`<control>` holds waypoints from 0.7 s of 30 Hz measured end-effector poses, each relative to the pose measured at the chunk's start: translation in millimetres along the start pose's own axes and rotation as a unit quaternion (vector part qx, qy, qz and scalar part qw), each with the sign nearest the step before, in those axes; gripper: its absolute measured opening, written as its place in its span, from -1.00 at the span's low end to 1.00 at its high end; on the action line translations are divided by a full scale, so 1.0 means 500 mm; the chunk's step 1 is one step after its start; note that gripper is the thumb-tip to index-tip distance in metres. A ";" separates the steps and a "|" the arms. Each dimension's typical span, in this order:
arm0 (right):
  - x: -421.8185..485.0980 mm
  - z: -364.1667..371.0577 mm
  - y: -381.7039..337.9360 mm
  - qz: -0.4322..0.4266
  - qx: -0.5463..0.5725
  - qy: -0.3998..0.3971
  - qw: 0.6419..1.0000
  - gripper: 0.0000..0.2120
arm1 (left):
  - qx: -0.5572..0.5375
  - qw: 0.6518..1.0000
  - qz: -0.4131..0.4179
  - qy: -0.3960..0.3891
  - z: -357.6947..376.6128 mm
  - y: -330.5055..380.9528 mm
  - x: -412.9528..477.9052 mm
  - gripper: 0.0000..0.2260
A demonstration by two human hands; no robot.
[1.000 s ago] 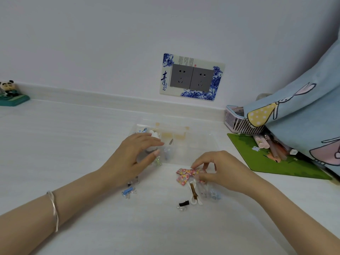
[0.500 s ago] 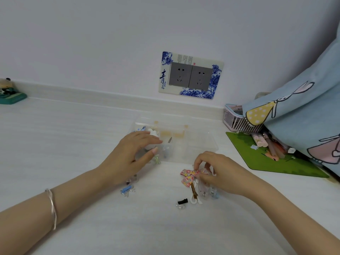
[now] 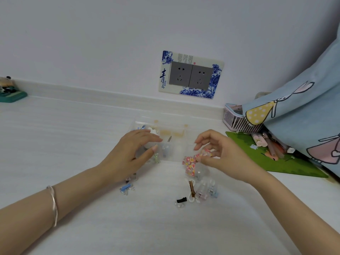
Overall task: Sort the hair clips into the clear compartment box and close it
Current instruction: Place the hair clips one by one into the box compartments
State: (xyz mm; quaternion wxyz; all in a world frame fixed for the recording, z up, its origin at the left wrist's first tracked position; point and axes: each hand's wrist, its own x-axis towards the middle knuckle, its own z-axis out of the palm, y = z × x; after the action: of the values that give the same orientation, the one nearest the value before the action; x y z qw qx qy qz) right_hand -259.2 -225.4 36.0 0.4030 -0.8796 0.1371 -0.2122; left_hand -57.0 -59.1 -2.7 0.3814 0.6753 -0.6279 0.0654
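The clear compartment box (image 3: pixel 176 129) lies open on the white tabletop with a few small clips inside. My left hand (image 3: pixel 132 153) rests on its left side, fingers spread and curved over the front compartments. My right hand (image 3: pixel 222 155) pinches a pink floral bow clip (image 3: pixel 191 162), lifted just above the table at the box's front right edge. Below it lie several loose clips: a brown one (image 3: pixel 191 188), a black one (image 3: pixel 181 200), clear pink and blue ones (image 3: pixel 207 190). A blue clip (image 3: pixel 126 187) lies under my left wrist.
A green mat (image 3: pixel 276 162) with pens and a pink basket (image 3: pixel 239 120) sit at the right, partly under a blue cartoon-print cloth (image 3: pixel 303 116). A panda figure (image 3: pixel 9 89) stands at the far left by the wall. A wall socket (image 3: pixel 191 74) is behind the box.
My right hand has lifted the floral bow clip off the table and moved it up toward the box. The left hand has stayed on the box.
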 end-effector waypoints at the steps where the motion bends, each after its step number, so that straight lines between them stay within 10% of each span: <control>1: 0.005 0.000 -0.003 0.001 0.025 0.007 1.000 -0.67 | -0.005 1.000 0.002 0.000 -0.001 0.003 0.002 -0.68; 13: 0.057 0.012 -0.040 -0.023 0.225 0.072 0.972 -0.66 | -0.239 0.967 -0.083 -0.015 0.006 0.060 0.068 -0.79; 21: 0.151 -0.029 0.006 -0.009 0.125 0.096 0.987 -0.85 | -0.172 0.976 -0.116 0.069 0.010 0.014 0.075 -0.85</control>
State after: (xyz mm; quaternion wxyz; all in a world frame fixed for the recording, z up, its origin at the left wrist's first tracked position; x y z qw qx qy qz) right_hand -200.5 -267.8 61.9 0.4933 -0.7990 0.1394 -0.3143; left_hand -57.5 -91.4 18.3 0.5389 0.6619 -0.5194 -0.0417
